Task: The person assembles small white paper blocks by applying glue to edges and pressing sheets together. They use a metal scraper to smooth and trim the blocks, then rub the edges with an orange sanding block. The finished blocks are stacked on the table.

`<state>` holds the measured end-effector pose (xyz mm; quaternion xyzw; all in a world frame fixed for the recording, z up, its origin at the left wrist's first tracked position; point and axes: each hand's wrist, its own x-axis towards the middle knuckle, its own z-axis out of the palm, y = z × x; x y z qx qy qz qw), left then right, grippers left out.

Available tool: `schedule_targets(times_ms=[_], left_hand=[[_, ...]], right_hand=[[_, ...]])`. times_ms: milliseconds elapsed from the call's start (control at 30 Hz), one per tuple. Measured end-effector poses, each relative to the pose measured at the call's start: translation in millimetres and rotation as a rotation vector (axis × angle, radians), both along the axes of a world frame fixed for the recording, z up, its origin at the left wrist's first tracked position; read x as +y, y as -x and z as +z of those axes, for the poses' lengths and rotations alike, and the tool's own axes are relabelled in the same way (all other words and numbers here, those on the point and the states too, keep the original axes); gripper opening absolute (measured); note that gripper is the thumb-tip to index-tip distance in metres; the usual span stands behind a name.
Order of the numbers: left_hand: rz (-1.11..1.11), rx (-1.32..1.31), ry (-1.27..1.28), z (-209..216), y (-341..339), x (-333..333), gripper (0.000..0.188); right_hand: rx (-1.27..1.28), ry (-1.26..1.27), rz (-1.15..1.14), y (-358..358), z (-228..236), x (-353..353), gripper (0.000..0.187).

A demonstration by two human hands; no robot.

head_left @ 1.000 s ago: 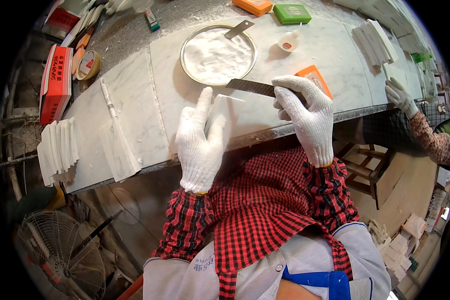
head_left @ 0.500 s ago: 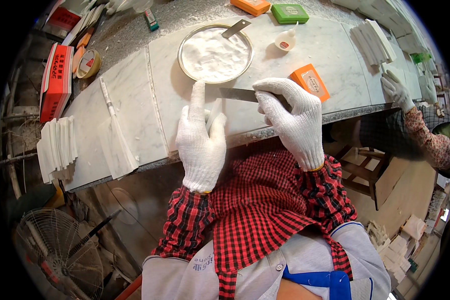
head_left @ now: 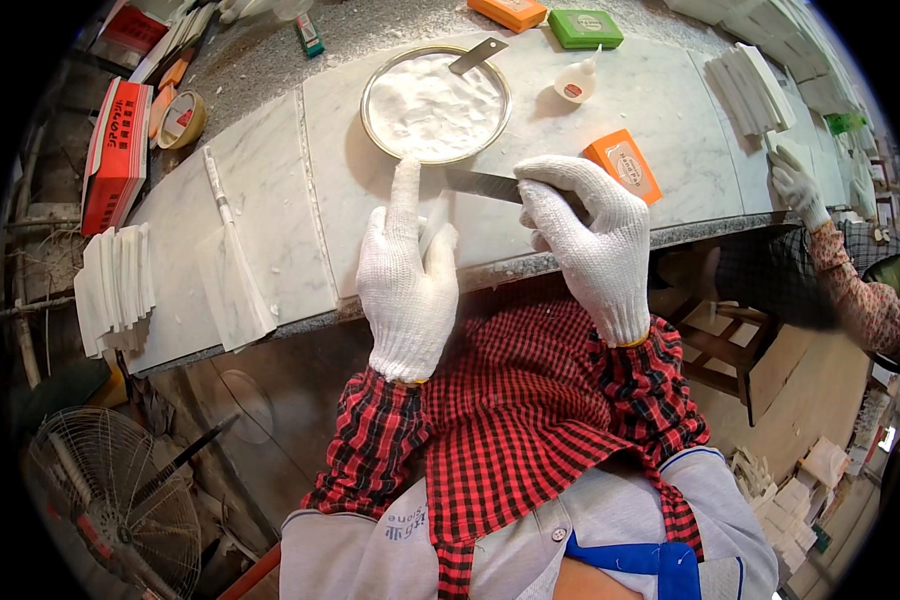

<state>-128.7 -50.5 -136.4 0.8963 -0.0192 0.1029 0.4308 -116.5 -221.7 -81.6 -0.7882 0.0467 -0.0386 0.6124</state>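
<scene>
My left hand (head_left: pixel 408 285), in a white knit glove, holds a thin white strip (head_left: pixel 435 225) between thumb and fingers. Its index finger is stretched out just below the near rim of a round metal bowl. In the gloved right hand (head_left: pixel 598 235) is a flat grey metal blade (head_left: pixel 483 186), its free end pointing left and lying close above the strip. White paste-like material (head_left: pixel 435 105) fills the bowl (head_left: pixel 366 128), and a metal scraper (head_left: pixel 478 56) with a hole in its end leans on the far right rim.
Orange box (head_left: pixel 622 166), green box (head_left: pixel 584 29) and a small white squeeze bottle (head_left: pixel 575 80) stand on the marble worktop (head_left: pixel 260 215). White strips (head_left: pixel 115 290) lie at left, near a red box (head_left: pixel 117 155). A fan (head_left: pixel 120 510) is lower left; a co-worker's gloved hand (head_left: pixel 796 185) is at right.
Both hands keep their grips. The view has shifted slightly; the blade and strip remain close together, with barely any change between them.
</scene>
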Motion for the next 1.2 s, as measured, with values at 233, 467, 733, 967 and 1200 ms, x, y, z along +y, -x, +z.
schedule_targets(times_ms=[233,467,733,967,1200], left_hand=[[0.002,0.003,-0.038,2.3,-0.6,-2.9,0.075],[0.012,-0.035,-0.030,-1.4,-0.8,-3.5,0.073],[0.018,-0.017,0.005,0.3,-2.7,0.5,0.072],[-0.012,-0.034,-0.048,2.3,-2.0,-2.2,0.070],[-0.031,-0.104,-0.023,-1.1,-0.2,-6.2,0.072]], right_hand=[[-0.008,-0.091,-0.108,-7.1,4.6,-7.0,0.019],[-0.240,0.333,-0.078,-60.6,-44.8,-9.6,0.021],[-0.147,0.151,-0.250,-65.7,-47.5,-39.3,0.030],[-0.188,0.970,-0.376,-98.0,-62.5,-99.2,0.056],[-0.237,0.660,-0.134,-122.1,-63.5,-112.2,0.034]])
